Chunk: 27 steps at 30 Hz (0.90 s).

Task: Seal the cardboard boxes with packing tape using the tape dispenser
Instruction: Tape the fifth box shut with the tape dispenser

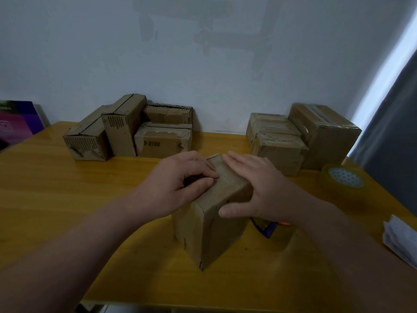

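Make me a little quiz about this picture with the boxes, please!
1. True or false: the roll of tape lies on the table, to the right of the middle box.
2. What is the right hand doing? A. lying flat on the middle box. B. holding the roll of tape. C. resting on the table.
3. Fill in: the other boxes stand in two groups at the back of the table, by the ____.
Key: 1 true; 2 A; 3 wall.
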Motion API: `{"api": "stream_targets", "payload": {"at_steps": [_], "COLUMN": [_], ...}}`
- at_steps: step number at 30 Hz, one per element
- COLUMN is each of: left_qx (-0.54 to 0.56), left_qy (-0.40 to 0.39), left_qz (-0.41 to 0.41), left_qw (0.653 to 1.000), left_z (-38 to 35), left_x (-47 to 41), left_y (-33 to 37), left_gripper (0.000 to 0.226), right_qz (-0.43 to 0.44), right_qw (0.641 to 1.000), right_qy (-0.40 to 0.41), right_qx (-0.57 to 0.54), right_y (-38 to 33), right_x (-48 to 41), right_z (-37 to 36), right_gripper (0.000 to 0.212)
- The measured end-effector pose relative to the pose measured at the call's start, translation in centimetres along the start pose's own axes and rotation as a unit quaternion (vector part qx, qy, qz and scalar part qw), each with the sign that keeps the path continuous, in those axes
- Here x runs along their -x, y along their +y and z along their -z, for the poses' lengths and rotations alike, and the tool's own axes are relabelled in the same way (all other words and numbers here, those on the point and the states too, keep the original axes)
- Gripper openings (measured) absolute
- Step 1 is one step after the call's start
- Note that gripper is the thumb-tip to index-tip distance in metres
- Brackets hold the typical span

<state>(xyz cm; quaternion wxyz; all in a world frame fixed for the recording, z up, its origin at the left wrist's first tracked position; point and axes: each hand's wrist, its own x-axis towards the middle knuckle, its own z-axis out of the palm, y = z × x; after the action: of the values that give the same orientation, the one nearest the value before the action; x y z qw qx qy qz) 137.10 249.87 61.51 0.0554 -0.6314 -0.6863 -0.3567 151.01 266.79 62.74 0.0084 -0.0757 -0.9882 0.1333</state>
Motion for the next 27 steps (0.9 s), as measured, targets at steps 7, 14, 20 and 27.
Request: {"api": "stream_targets", "payload": {"at_steps": [7, 14, 20, 27], "left_qx": [0.01, 0.005, 0.003, 0.0], "left_qy": [0.018, 0.019, 0.011, 0.011], "left_qz": [0.009, 0.009, 0.013, 0.012], "left_qw": [1.0, 1.0, 1.0, 1.0], "left_z": [-0.3, -0.2, -0.1, -0.3], "left_x": [0.3, 0.3, 0.0, -0.2], "left_y": [0.2, 0.3, 0.2, 0.1], "left_gripper": [0.031, 0.03, 0.032, 0.033], "right_qz": [0.027, -0.019, -0.002, 0.017], "right_qw": [0.995, 0.993, 0.983, 0.97], "right_qy": [-0.059, -0.079, -0.13, -0.14], "right_qx": [0.076, 0.087, 0.133, 0.198], "right_y": [-2.0, -0.5, -0.5, -0.8], "right_x": [0.7, -1.4, -3.1, -3.3], "right_z": [0.5, 2.6, 2.1, 2.3], "right_gripper": [0.128, 0.138, 0.139, 0.138]}}
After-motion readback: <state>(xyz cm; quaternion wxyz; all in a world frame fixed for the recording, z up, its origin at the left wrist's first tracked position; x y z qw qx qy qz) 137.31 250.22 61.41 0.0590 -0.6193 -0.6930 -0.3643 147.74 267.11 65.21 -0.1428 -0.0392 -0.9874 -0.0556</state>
